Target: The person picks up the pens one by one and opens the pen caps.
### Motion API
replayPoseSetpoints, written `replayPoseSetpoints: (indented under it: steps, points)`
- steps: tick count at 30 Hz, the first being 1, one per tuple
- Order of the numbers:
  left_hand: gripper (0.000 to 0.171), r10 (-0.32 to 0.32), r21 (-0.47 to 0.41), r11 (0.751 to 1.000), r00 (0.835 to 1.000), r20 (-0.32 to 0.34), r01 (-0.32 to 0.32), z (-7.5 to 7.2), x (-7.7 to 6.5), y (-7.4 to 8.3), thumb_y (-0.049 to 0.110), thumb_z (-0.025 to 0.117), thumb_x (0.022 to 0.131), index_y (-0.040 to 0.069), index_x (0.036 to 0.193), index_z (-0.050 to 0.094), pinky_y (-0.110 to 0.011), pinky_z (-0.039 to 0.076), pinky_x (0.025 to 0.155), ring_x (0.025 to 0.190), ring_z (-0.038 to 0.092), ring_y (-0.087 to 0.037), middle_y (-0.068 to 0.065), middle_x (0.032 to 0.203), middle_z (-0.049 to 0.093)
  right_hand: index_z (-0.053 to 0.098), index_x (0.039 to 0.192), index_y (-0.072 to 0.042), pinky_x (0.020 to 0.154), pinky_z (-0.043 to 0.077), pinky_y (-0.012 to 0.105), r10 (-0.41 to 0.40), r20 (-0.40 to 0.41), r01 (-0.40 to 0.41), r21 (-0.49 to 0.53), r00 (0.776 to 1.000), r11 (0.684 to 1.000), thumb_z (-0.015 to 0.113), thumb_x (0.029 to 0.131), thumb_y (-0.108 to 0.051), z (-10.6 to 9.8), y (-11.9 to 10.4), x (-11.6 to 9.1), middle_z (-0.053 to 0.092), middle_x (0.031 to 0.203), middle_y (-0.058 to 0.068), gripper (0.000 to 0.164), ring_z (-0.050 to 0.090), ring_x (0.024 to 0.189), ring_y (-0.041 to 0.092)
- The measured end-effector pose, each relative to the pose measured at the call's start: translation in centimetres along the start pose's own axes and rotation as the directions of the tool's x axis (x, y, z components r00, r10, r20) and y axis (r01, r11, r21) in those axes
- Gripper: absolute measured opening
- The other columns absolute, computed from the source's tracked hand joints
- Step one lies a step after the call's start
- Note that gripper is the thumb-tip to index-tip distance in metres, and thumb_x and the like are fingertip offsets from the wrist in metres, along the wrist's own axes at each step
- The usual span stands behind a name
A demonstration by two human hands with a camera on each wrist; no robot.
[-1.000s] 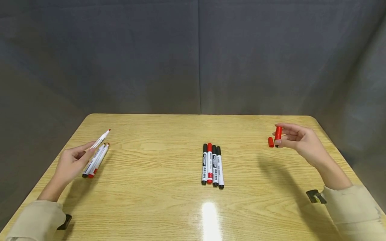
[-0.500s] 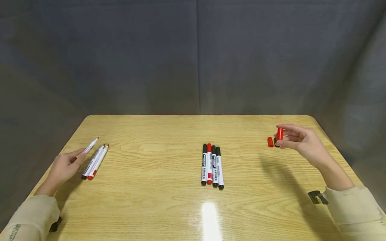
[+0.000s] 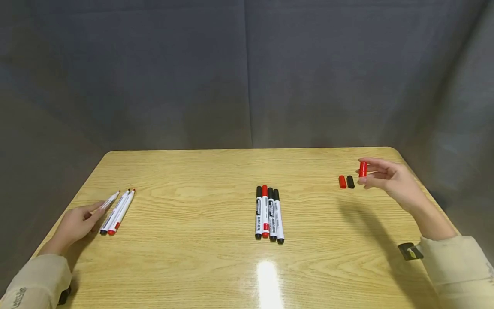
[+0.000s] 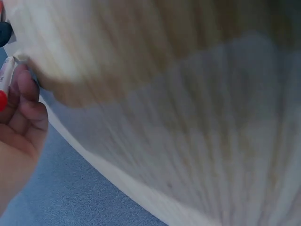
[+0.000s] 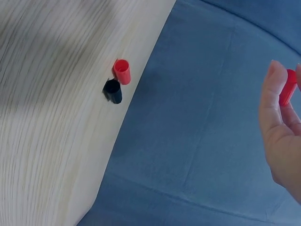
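My left hand [image 3: 77, 223] pinches an uncapped white marker [image 3: 110, 200] low at the table's left side, its red tip pointing away from me. Just right of it lie two more uncapped markers, one with a black end [image 3: 112, 214] and one with a red end [image 3: 122, 212]. In the left wrist view the pinched marker [image 4: 6, 75] shows its red end beside my fingers. Over the right side, my right hand [image 3: 401, 184] holds a red cap [image 3: 363, 169] between thumb and fingers, raised above the table. Left of that hand, a red cap [image 3: 342, 181] and a black cap [image 3: 350, 181] lie side by side.
Several capped markers [image 3: 269, 214] lie in a row mid-table, black-capped apart from one red-capped. The wooden table [image 3: 185, 266] has its far edge before a dark grey curtain [image 3: 173, 77]. Near the front is a bright glare patch.
My left hand has lowered its marker leftward and toward me, beside the two uncapped ones. My right hand has shifted slightly right with the red cap, uncovering the black cap.
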State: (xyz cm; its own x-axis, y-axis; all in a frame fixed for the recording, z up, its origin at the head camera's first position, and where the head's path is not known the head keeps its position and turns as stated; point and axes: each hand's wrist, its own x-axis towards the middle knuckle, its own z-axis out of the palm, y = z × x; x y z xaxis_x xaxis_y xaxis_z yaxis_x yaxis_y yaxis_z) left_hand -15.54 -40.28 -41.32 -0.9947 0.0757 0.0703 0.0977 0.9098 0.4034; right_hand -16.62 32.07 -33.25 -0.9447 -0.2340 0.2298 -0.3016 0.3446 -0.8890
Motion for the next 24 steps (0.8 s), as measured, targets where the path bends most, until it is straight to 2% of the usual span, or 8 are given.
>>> replayPoseSetpoints:
  steps: [5,7,14,18,21,24]
  points:
    - [0.047,0.054,0.093,0.994,0.997,0.049,-0.059,-0.2,0.0,0.1,0.029,0.043,0.097,-0.009,0.125,0.048,-0.027,0.027,0.043,0.044,0.03,-0.012,0.003,0.049,0.037,0.054,0.121,-0.011,0.066,0.049,0.019,0.051,-0.025,-0.053,-0.087,0.998,0.995,0.065,0.082,-0.001,-0.7,0.4,0.2,0.063,0.092,-0.008,0.042,0.064,0.072,0.01]
    - [0.049,0.061,0.13,0.989,0.995,0.082,-0.071,-0.3,0.1,0.2,0.031,0.042,0.097,-0.008,0.126,0.047,-0.028,0.027,0.045,0.046,0.031,-0.013,0.002,0.05,0.038,0.054,0.121,-0.011,0.065,0.049,0.02,0.063,-0.029,-0.066,-0.094,0.998,0.993,0.066,0.081,0.0,-0.9,0.6,0.3,0.062,0.093,-0.008,0.042,0.064,0.074,0.01]
    - [0.054,0.014,0.177,0.983,0.988,0.153,-0.042,-0.6,0.1,0.5,0.036,0.039,0.097,-0.006,0.129,0.044,-0.031,0.031,0.049,0.052,0.037,-0.015,0.0,0.057,0.045,0.051,0.126,-0.008,0.066,0.049,0.02,0.103,-0.022,-0.105,-0.109,0.994,0.989,0.062,0.083,0.003,-1.5,1.6,0.7,0.057,0.1,-0.011,0.045,0.063,0.079,0.006]
    - [0.055,-0.008,0.209,0.978,0.984,0.177,-0.029,-0.8,0.0,0.8,0.039,0.039,0.097,-0.005,0.129,0.045,-0.03,0.031,0.049,0.052,0.038,-0.016,-0.001,0.058,0.045,0.049,0.127,-0.005,0.067,0.049,0.019,0.134,-0.032,-0.137,-0.115,0.99,0.984,0.061,0.084,0.002,-1.9,2.0,0.8,0.055,0.102,-0.007,0.046,0.062,0.079,0.004]
    - [0.057,-0.027,0.224,0.974,0.982,0.185,-0.015,-1.1,0.1,0.8,0.042,0.037,0.096,-0.005,0.129,0.045,-0.034,0.036,0.051,0.058,0.044,-0.02,-0.01,0.065,0.053,0.047,0.128,-0.003,0.067,0.049,0.018,0.157,-0.041,-0.161,-0.115,0.987,0.98,0.06,0.084,0.002,-2.2,2.3,0.9,0.054,0.102,-0.005,0.046,0.062,0.079,0.003]
    - [0.061,-0.061,0.235,0.972,0.98,0.192,0.014,-1.3,0.2,1.0,0.045,0.033,0.096,-0.005,0.131,0.042,-0.038,0.038,0.055,0.063,0.047,-0.024,-0.013,0.067,0.053,0.046,0.128,-0.003,0.067,0.048,0.018,0.174,-0.045,-0.178,-0.124,0.984,0.976,0.061,0.085,-0.001,-2.5,2.6,0.9,0.053,0.101,-0.004,0.046,0.062,0.079,0.004]
